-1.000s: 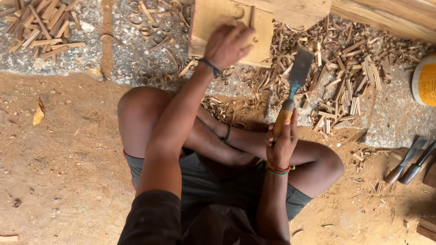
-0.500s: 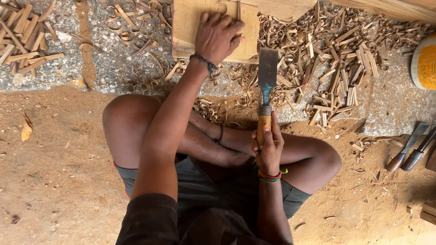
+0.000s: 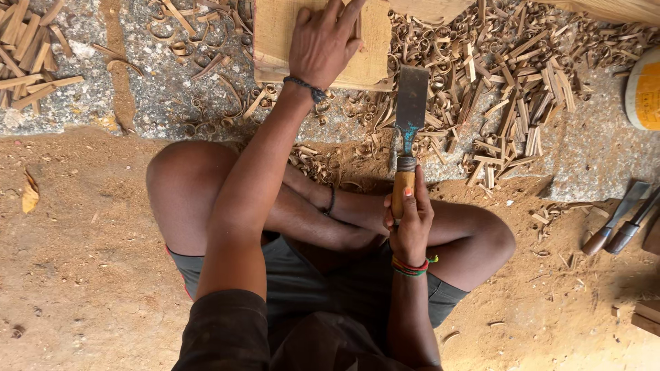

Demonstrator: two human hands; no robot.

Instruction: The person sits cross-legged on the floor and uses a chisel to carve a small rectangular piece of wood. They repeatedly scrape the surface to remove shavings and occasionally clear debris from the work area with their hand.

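Note:
I sit cross-legged on the ground. My left hand reaches forward and rests flat on a pale wooden block lying on the stone slab ahead of me. My right hand is wrapped around the wooden handle of a wide flat chisel. The chisel stands upright over my lap, its steel blade pointing away from me, just right of the block and not touching it.
Wood shavings and chips lie thick on the grey stone slab. Two more chisels lie on the sandy ground at the right. A yellow and white container sits at the right edge. Wood strips are piled at upper left.
The chisel, tilted to the right a second ago, now stands straight up in my right hand. My left hand has stayed on the block while the view shifted.

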